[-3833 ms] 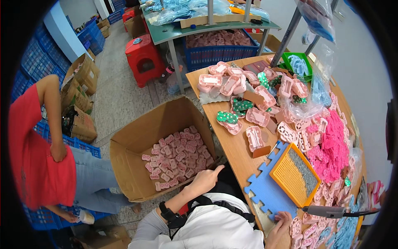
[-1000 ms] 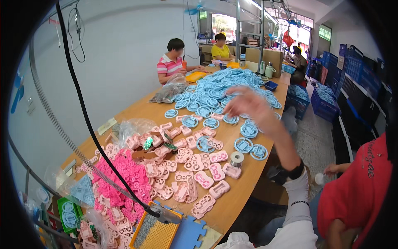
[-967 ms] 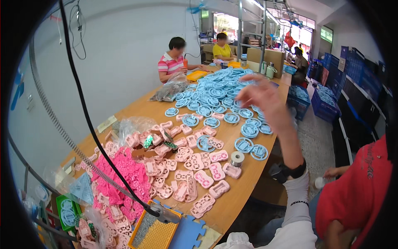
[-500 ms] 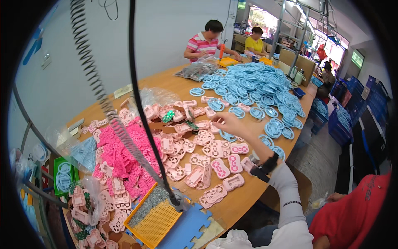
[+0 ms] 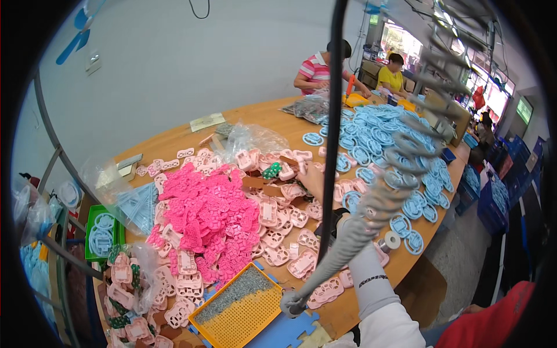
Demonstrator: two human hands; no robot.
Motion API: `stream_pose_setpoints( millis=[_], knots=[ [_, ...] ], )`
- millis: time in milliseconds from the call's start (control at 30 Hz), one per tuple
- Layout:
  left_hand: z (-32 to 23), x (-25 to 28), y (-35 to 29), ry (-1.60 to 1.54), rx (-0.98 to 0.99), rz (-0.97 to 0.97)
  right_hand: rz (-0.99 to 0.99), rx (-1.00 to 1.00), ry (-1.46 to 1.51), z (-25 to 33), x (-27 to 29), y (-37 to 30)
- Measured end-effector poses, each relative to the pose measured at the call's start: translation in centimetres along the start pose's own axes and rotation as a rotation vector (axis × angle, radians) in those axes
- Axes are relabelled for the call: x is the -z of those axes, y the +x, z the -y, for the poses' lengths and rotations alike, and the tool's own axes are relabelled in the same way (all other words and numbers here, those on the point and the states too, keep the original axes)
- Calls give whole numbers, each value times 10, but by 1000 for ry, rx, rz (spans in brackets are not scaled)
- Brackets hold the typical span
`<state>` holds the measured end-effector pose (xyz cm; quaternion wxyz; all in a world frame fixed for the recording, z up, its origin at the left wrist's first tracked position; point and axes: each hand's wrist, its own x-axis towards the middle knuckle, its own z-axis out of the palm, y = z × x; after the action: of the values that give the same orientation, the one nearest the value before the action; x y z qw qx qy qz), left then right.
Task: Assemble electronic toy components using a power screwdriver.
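Observation:
My right hand (image 5: pixel 312 178) reaches over the pile of pale pink plastic parts (image 5: pixel 268 211), its fingertips against a pink part at the far side. The fingers are partly hidden among the parts, so I cannot tell whether they grip one. Beside them lie a green dotted piece (image 5: pixel 271 170) and brown strips (image 5: pixel 253 182). A black band circles my wrist. My left hand is out of view. Nearer me, a yellow perforated tray (image 5: pixel 243 325) holds small grey metal pieces (image 5: pixel 235 290). The grey lower end of a hanging coiled cord (image 5: pixel 293 303) is at the tray's right corner.
Bright pink parts (image 5: pixel 203 217) are heaped left of centre, light blue round parts (image 5: pixel 377 130) at the right. A green tray (image 5: pixel 93 252) stands at the left. The coiled cord and a black cable (image 5: pixel 332 116) cross the view. Two people sit beyond the table; a red sleeve (image 5: pixel 487 322) shows at lower right.
The view has turned left, so the table sits further right. My right hand has moved from above the parts onto the pile. The coiled cord now slants in from the upper right.

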<state>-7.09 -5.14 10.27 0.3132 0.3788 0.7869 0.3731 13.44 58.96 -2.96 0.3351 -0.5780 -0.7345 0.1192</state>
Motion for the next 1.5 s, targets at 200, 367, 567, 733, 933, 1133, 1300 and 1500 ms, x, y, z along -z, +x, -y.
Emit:
stream_pose_setpoints(
  millis=[200, 367, 567, 733, 933, 1133, 1300, 1500],
  knots=[
    [-3, -16, 10, -121, -19, -4, -402, -30, 391, -83, 15, 50],
    [-12, -26, 16, -116, -68, -8, -260, -201, 776, -60, 27, 21],
    [-23, -41, 24, -15, -192, 146, -222, -72, 433, -57, 74, -15],
    [-22, -48, 27, 4, -242, 182, -236, 53, 459, -65, 73, -16],
    [-24, -59, 33, 46, -267, 210, -193, 96, 423, -71, 66, -13],
    [-28, -78, 38, 38, -364, 264, -100, -97, 832, -18, 133, -78],
    [-33, -115, 40, -404, 167, 515, -60, -173, 847, 23, 211, -174],
    [-24, -161, 71, -639, 343, 947, 266, -200, 877, 36, 250, -283]
  ],
)
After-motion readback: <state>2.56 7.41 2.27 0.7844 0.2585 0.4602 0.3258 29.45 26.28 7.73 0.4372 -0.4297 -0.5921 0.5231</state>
